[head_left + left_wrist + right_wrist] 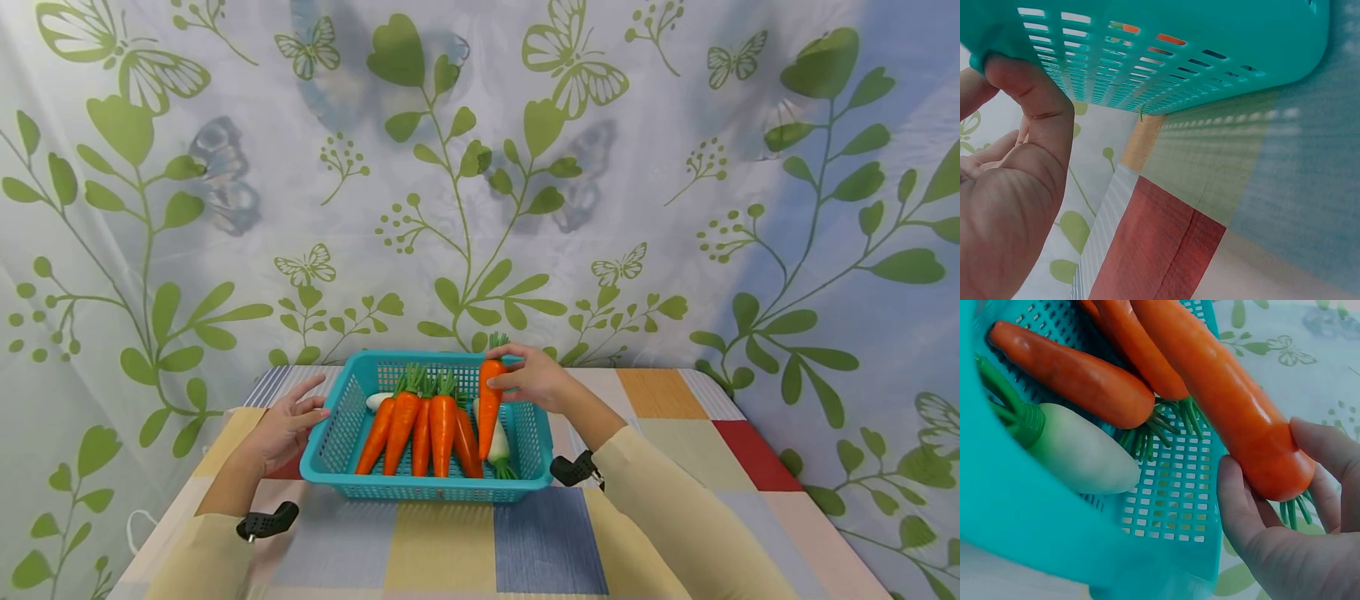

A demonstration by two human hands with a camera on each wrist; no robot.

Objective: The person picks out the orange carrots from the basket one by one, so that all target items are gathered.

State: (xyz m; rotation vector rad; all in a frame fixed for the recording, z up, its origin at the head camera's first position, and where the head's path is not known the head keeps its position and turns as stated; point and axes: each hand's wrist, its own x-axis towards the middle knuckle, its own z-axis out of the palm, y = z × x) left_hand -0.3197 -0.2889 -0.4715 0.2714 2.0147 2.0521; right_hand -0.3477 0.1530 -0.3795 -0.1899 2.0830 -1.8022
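Observation:
My right hand (531, 379) grips a shiny orange carrot (490, 400) near its leafy top, fingers and thumb on either side. The carrot hangs tip down over the right part of a turquoise perforated basket (442, 490). At the basket's left rim, my left hand (281, 429) pinches the edge, the thumb (1029, 87) bent up against the lip in the left wrist view. Several more carrots (442, 429) lie inside, tops toward the back. Beside them rests a white radish (1085, 450) with green leaves, partly hidden in the head view by the held carrot.
A white rounded end (377, 402) shows at the basket's back left, behind the carrots. The basket stands on a patchwork tablecloth (442, 546). A curtain with green leaves and butterflies (465, 208) hangs right behind the table. A white cord (135, 529) dangles at left.

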